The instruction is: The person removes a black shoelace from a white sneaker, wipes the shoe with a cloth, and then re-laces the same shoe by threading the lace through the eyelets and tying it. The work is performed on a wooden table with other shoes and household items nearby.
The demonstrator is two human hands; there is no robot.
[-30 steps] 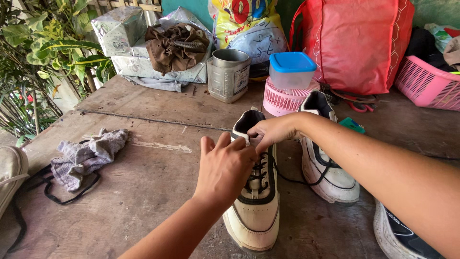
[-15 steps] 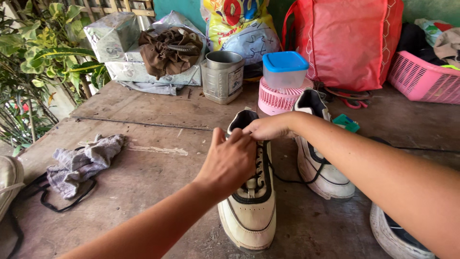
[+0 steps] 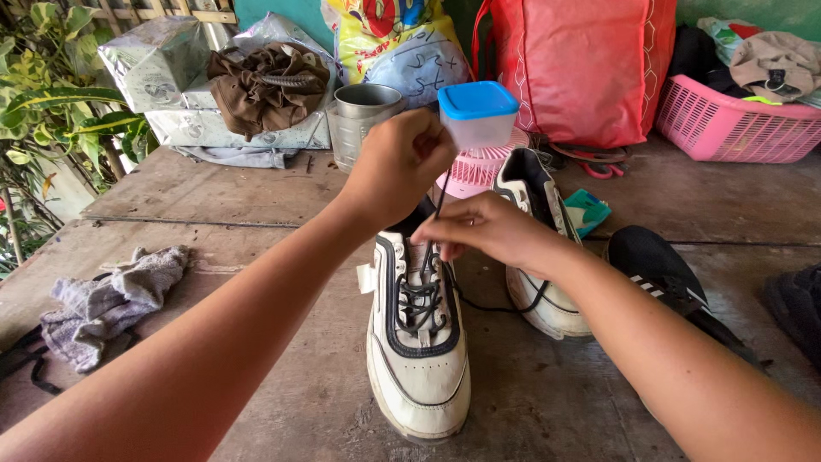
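Shoe in hand: white sneaker (image 3: 416,342) with black trim stands upright on the wooden table (image 3: 256,197), toe toward the camera, near the middle of the view.
Lace: black shoelace (image 3: 438,205) runs taut from the upper eyelets up to the left hand; a slack loop (image 3: 505,306) of it trails across the table to the shoe beside it.
Left hand: left hand (image 3: 398,167) is raised above the sneaker's collar, fingers pinched shut on the lace end, forearm slanting up from the lower left.
Right hand: right hand (image 3: 483,231) sits low over the tongue, fingertips pinched closed on the lace at the top eyelets, forearm coming in from the lower right.
Second shoe: matching white sneaker (image 3: 534,248) stands just to the right, partly hidden by the right wrist.
Dark shoe: black shoe (image 3: 663,274) with white stripes lies further right, behind the right forearm.
Clear tub: plastic container (image 3: 479,115) with a blue lid rests on a pink slatted basket (image 3: 479,175); contents cannot be told.
Metal can: open tin can (image 3: 359,124) stands left of the tub; its inside is not visible.
Pink basket: laundry basket (image 3: 740,120) at far right holds clothes and a tan cap (image 3: 774,60).
Bags: red bag (image 3: 581,68) and printed yellow sack (image 3: 398,43) lean at the back.
Left edge: grey rag (image 3: 107,299) lies on the table.
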